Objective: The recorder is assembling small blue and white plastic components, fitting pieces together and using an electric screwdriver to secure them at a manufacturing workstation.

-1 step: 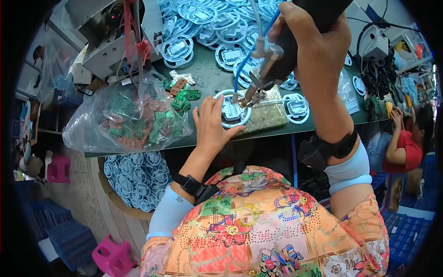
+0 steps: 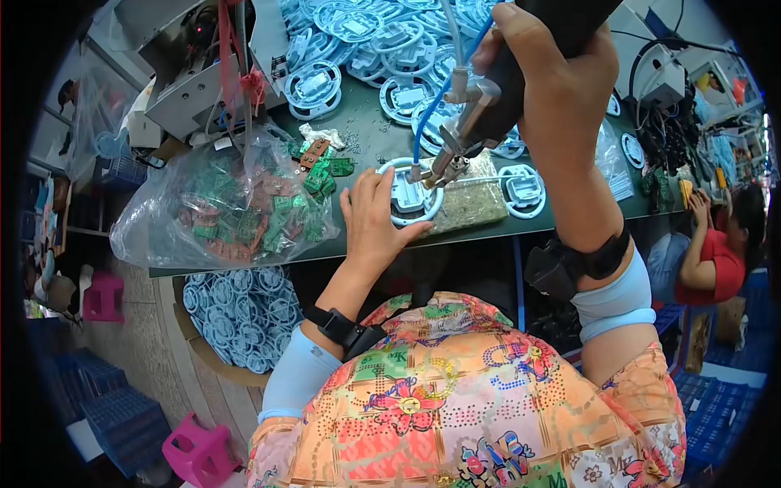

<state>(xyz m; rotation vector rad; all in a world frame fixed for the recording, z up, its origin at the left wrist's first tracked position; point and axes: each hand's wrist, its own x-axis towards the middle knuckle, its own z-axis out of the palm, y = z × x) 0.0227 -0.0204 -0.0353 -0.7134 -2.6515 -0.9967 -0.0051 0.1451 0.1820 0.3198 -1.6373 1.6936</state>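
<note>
My left hand (image 2: 370,215) curls round the near left side of a light blue plastic ring-shaped part (image 2: 407,195), thumb and fingers on its rim. The part lies flat at the left end of a speckled yellowish block (image 2: 472,207). My right hand (image 2: 565,89) is wrapped round the black body of a power screwdriver (image 2: 506,93), fed by a blue hose (image 2: 423,114). Tilted down to the left, its metal nose (image 2: 439,169) meets the right side of that part; the exact contact point is hidden. A similar ring (image 2: 522,195) lies at the block's right end.
Light blue rings (image 2: 366,32) are heaped at the back of the green table. Small screws (image 2: 351,138) lie scattered near green circuit boards (image 2: 321,172) and a clear bag (image 2: 154,224) of boards. A metal machine (image 2: 183,102) stands back left. At right sits a person in red (image 2: 720,260).
</note>
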